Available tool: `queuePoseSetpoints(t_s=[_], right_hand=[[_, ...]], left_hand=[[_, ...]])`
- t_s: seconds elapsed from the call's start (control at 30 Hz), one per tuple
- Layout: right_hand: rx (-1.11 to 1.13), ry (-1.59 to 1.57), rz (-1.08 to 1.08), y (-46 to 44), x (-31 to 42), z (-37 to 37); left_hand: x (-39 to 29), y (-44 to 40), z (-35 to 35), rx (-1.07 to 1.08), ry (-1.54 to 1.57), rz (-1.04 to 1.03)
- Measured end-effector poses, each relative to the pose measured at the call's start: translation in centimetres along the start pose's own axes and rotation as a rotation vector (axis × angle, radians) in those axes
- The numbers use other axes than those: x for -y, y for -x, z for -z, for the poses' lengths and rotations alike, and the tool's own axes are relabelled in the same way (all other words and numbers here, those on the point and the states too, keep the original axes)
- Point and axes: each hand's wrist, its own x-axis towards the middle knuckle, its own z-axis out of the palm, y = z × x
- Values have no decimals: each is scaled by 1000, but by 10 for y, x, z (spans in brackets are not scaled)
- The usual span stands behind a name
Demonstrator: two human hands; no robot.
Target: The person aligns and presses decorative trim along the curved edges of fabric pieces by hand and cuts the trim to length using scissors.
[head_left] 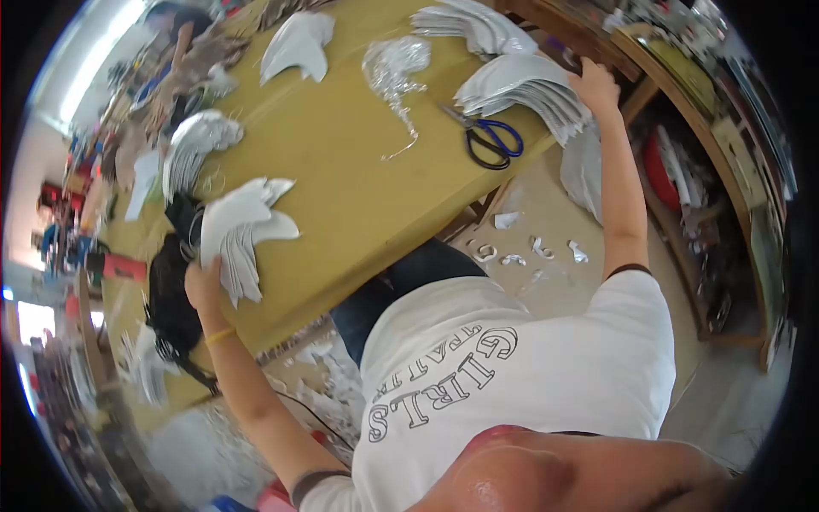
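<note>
On the left of the table, my left hand [203,286] is closed on the outer edge of a fanned stack of white curved pieces [229,224]. My right hand [595,88] reaches to the table's far right edge. Its fingers bend around the end of another layered stack of shiny white curved pieces [516,85], and the fingertips are partly hidden. Scissors [490,141] with blue and black handles lie beside that stack. A crumpled clear plastic strip [397,68] rests near the middle.
More white pieces lie on the yellow-covered table [367,205], including a pair of curved shapes [299,44] at the back. A black bag [171,294] is at the left edge. Wooden shelving [682,94] stands at right. Scraps [542,247] litter the floor. Another person [179,30] bends over the far end.
</note>
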Motion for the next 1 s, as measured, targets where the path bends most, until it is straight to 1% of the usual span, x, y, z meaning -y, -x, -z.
queuePoseSetpoints(t_s=[0.03,0.1,0.13,0.2,0.23,0.27,0.3,0.33,0.37,0.4,0.43,0.47,0.53,0.6,0.63,0.7,0.73,0.77,0.8,0.83,0.87,0.9,0.93,0.97,1.0], right_hand=[[-161,383,0,21,38,24],[-198,-55,218,27,73,14],[-207,-277,310,36,91,9],[147,-755,434,73,160,12],[253,-765,561,87,194,5],[378,-616,625,100,226,3],[277,-595,660,116,251,-11],[173,-571,694,130,269,-29],[171,-536,713,138,278,-41],[168,-501,731,142,287,-51],[165,-465,749,144,294,-57],[174,-467,754,144,297,-58],[201,-466,772,145,294,-60],[231,-712,641,139,289,-72],[245,-826,578,135,286,-76],[387,-1188,211,111,277,-40],[464,-1352,11,97,272,-22],[373,-1608,89,74,259,-26],[260,-1566,13,58,255,15],[13,-1327,98,47,248,49],[-214,-1610,70,26,246,62],[-151,-2016,311,19,238,93],[-278,-2016,318,5,232,102],[-407,-2010,330,-8,229,110],[-331,-2063,359,-2,230,136]], left_hand=[[1,2,0,-99,-22,-8],[-12,13,25,-282,167,-140],[-20,22,41,-255,357,-198],[-41,44,76,-198,733,-317],[-54,59,93,-197,855,-325],[-69,76,106,-199,983,-331],[-81,92,114,-202,1114,-336],[-90,105,117,-131,1243,-253],[-99,118,118,-61,1372,-169],[-115,131,117,-43,1396,-110],[-115,134,100,61,1348,-40],[-137,152,93,62,1224,87],[-156,166,47,178,1401,76],[-165,166,1,281,1250,84],[-161,161,-22,223,1179,-35],[-154,153,-58,103,1035,-260],[-163,163,-34,40,859,-257],[-170,166,-23,31,760,-270],[-173,170,-15,26,655,-283],[-175,173,-10,25,543,-297],[-177,177,-6,18,534,-286],[-180,181,-2,14,522,-279],[-183,180,-1,1,514,-279],[-181,179,-8,-59,575,-299],[-178,178,-22,-123,636,-316]])
